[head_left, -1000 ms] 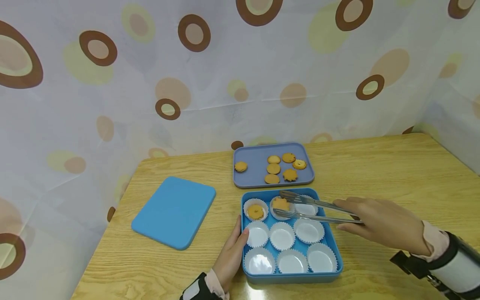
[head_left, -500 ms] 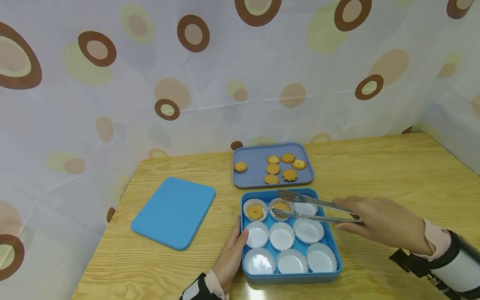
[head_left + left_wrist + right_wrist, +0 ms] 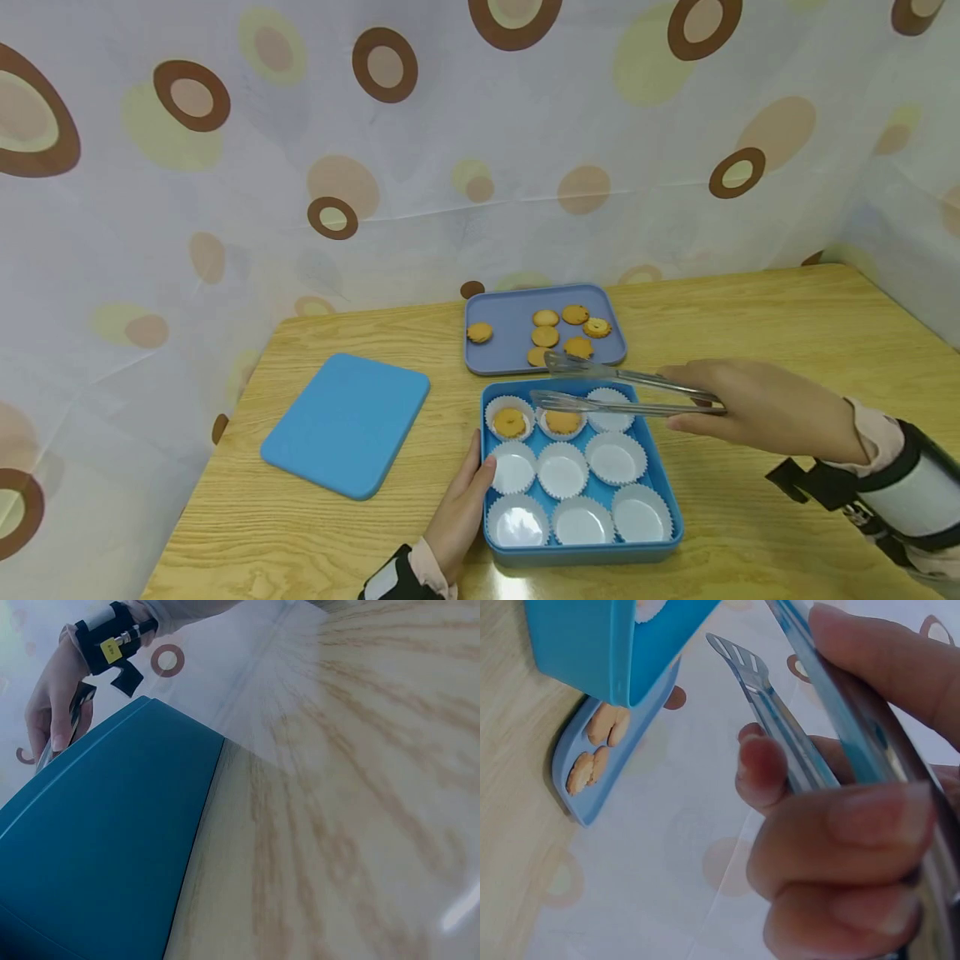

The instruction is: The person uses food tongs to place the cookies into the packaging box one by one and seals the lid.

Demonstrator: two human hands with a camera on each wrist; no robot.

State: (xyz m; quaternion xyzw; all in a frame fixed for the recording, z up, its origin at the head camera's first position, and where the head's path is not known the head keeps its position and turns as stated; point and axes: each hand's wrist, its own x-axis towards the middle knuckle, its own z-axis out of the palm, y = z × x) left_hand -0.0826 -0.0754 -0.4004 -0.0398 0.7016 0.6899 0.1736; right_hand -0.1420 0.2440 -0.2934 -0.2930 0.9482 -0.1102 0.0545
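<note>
Tongs (image 3: 652, 409) sit in curled right fingers (image 3: 832, 840); left fingers (image 3: 468, 471) hold blue box (image 3: 585, 556).

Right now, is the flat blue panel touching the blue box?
Apart: the head view plainly shows a strip of wooden table between the flat blue panel and the blue box.

Pale, creased sheeting (image 3: 435, 142) patterned with brown rings (image 3: 359, 65) and tan and yellow-green spots (image 3: 584, 190) rises behind a light wood-grain counter (image 3: 750, 321), where 1 bright reflection (image 3: 512, 588) gleams on the glossy surface at the near side.
</note>
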